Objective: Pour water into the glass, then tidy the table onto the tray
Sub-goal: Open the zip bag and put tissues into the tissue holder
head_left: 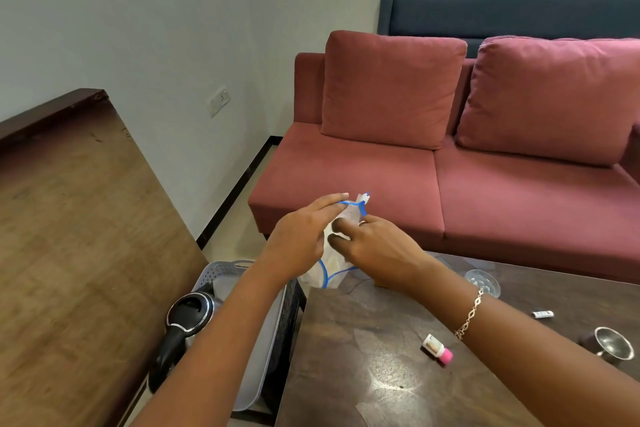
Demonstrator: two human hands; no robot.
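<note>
I hold a clear plastic zip pouch with blue edging [334, 265] up in the air over the far left corner of the dark table [349, 340]. My left hand [301, 237] touches the pouch's blue top edge with straight fingers. My right hand [372, 246] grips the pouch, fingers curled into its side. The grey plastic tray [258, 340] sits low, left of the table, with a black and steel kettle [188, 319] in it. A clear glass [483, 282] stands on the table beyond my right forearm.
A small white bottle with a pink cap [437, 349] lies on the table, with a small white tube [542, 314] and a steel cup [611, 345] to the right. A red sofa [450, 184] stands behind the table. A wooden counter [69, 218] fills the left.
</note>
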